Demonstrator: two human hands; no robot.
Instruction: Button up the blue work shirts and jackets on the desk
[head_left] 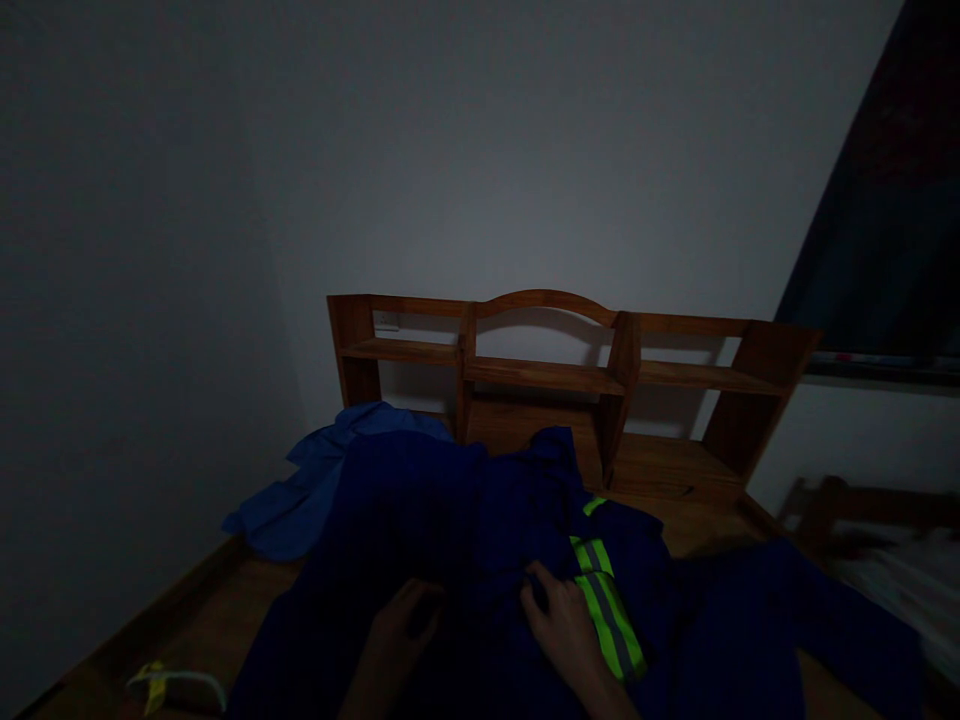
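Observation:
A dark blue work jacket (pixel 517 520) with yellow-green and grey reflective bands (pixel 609 610) lies spread and rumpled in front of me. My left hand (pixel 397 640) is over the dark cloth at the lower middle, fingers curled and thumb bent toward them, gripping the fabric. To the right, beside the bands, my right hand (pixel 566 625) pinches the same cloth between thumb and forefinger. Dim light hides the fingertips and the folds under both hands. Behind the jacket, on the left, lies a lighter blue garment (pixel 300 490).
A wooden shelf headboard (pixel 544 375) stands against the wall behind the clothes. More dark blue cloth (pixel 757 620) stretches to the right over the wooden surface (pixel 202 610). At lower left is a pale strap with a yellow piece (pixel 155 688). A dark window or curtain (pixel 892 200) is upper right.

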